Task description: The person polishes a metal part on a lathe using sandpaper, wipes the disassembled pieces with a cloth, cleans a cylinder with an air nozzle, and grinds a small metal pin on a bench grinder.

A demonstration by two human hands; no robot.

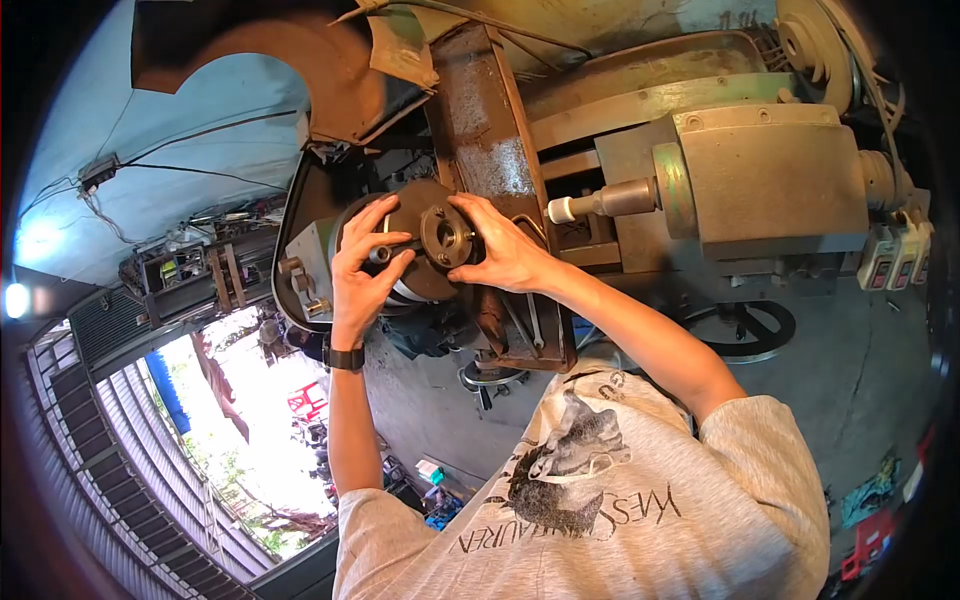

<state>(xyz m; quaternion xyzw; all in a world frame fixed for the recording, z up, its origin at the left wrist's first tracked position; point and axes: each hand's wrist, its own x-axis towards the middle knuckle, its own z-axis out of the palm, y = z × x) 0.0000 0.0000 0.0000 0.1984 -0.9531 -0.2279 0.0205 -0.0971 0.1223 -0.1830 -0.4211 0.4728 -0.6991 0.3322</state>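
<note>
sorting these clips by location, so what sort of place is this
Most likely a machine workshop, judging by the large lathe- or grinder-like machine, the flanged metal ring at the person's right hand, and what looks like a spanner lying nearby.

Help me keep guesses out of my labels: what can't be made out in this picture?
All in the head view:
1. Back of the round flanged part: hidden by its own front.
2. Some fingers of the right hand: hidden by the hand itself.
3. Top of the brown curved panel: cut off by the upper edge.
4. Details in the bright opening: lost in glare.
5. Markings on the switches: too small.
</note>
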